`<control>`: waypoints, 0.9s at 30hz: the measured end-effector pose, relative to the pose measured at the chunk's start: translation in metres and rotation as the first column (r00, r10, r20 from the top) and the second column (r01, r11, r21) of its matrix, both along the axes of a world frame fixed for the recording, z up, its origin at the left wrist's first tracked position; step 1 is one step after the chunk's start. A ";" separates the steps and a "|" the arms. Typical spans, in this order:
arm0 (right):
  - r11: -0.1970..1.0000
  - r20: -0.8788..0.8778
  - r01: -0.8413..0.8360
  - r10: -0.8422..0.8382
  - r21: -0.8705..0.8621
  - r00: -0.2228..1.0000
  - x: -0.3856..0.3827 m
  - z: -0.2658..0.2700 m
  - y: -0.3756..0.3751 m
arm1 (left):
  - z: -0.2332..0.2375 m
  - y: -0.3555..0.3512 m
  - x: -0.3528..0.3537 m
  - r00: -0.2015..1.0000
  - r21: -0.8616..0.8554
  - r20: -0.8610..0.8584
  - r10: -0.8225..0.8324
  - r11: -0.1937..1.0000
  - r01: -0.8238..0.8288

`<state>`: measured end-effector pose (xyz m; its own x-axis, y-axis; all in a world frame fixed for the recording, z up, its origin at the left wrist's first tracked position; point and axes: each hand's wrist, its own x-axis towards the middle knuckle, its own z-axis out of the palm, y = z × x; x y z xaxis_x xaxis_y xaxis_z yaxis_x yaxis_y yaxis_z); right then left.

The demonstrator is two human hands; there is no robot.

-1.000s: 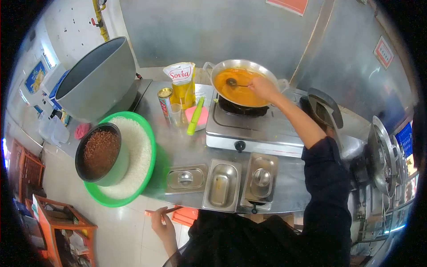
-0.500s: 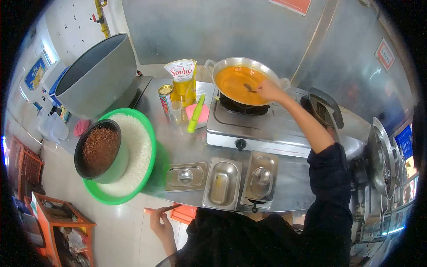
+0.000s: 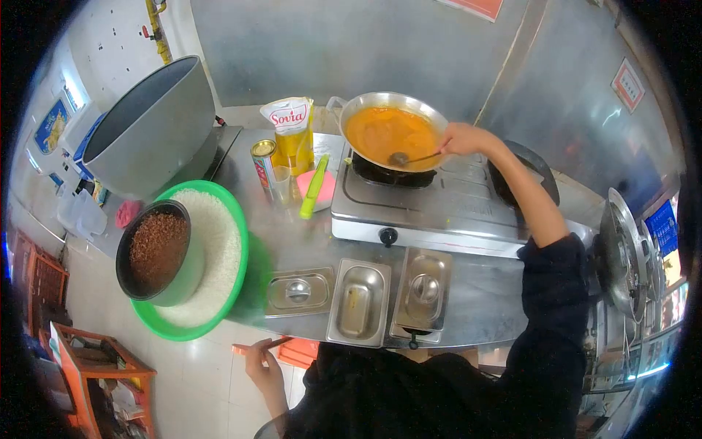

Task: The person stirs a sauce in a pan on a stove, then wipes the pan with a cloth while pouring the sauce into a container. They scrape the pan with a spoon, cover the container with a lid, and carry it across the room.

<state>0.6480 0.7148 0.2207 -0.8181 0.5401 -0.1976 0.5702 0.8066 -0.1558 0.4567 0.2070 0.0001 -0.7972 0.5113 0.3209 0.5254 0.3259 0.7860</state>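
My right hand (image 3: 462, 139) pinches the upper end of the handle of the ladle (image 3: 398, 159), with fingers closed together. The bowl of the ladle sits in the orange sauce (image 3: 384, 132), close to the near side of the pan (image 3: 395, 101), and its handle slopes up to the right, over the rim. The pan stands on the stove (image 3: 431, 208), near the far edge of the worktop (image 3: 289, 245).

My left hand (image 3: 265, 369) is low, in front of the near edge, with bent fingers. A thin dark thing lies at the fingertips, but I cannot tell if I am pinching it.

For stirring well, I judge it is better to move slowly and to let the bowl reach the bottom and the sides, where sauce can stick. The strokes should be low and even, because the sauce lies wide in the pan and could splash over the rim. My fingers are quite near the hot rim, so a higher wrist would be safer. A light push is enough; a hard one could shift the pan.

Left of the stove are an oil bag (image 3: 295, 150) and a can (image 3: 264, 162).
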 end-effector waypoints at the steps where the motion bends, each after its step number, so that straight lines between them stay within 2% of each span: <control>1: 0.990 0.064 -0.001 -0.008 0.139 0.998 0.004 0.000 0.003 | 0.001 0.001 0.001 1.000 0.006 -0.007 -0.007 1.000 0.008; 2: 0.990 0.065 -0.001 -0.009 0.138 0.998 0.006 -0.002 0.004 | 0.000 0.002 0.001 1.000 0.005 -0.006 -0.008 1.000 0.008; 4: 0.879 0.050 0.282 -0.325 0.384 0.944 0.006 -0.007 0.002 | -0.002 0.003 0.000 1.000 0.009 0.008 -0.006 1.000 0.006; 5: 0.880 0.050 0.279 -0.322 0.384 0.946 0.004 -0.009 0.004 | -0.002 0.004 0.000 1.000 0.009 0.008 -0.002 1.000 0.002; 7: 0.796 -0.017 0.346 -0.390 0.496 0.921 0.002 -0.021 0.012 | -0.002 0.004 0.000 0.999 -0.006 -0.032 0.004 1.000 -0.005; 8: 0.799 -0.017 0.343 -0.385 0.494 0.923 0.001 -0.030 0.018 | -0.002 0.003 0.000 0.999 -0.008 -0.033 0.009 1.000 -0.010; 10: 0.774 -0.143 0.286 -0.249 0.565 0.958 0.001 -0.042 0.026 | -0.001 0.003 0.000 0.999 -0.055 0.025 0.028 0.998 -0.026; 11: 0.775 -0.145 0.286 -0.248 0.564 0.958 0.002 -0.045 0.032 | -0.002 0.003 0.000 0.999 -0.055 0.023 0.029 0.998 -0.027; 17: 0.838 -0.275 0.353 -0.254 0.417 0.927 0.008 -0.005 -0.006 | -0.007 0.004 0.000 1.000 -0.025 -0.002 0.003 1.000 -0.003; 19: 0.872 -0.334 0.313 -0.188 0.376 0.924 0.019 0.002 -0.024 | -0.007 0.006 0.002 1.000 -0.023 0.005 0.002 1.000 -0.001; 23: 0.852 -0.426 0.351 -0.172 0.389 0.889 0.043 -0.019 -0.071 | -0.004 0.012 0.004 0.999 -0.037 0.038 -0.008 0.999 0.009; 26: 0.861 -0.462 0.423 -0.264 0.284 0.847 0.057 -0.052 -0.100 | -0.011 0.014 0.006 0.999 -0.005 -0.002 -0.047 0.999 0.047; 27: 0.866 -0.530 0.369 -0.150 0.337 0.835 0.062 -0.061 -0.104 | -0.010 0.017 0.007 0.997 0.024 0.054 -0.059 0.998 0.058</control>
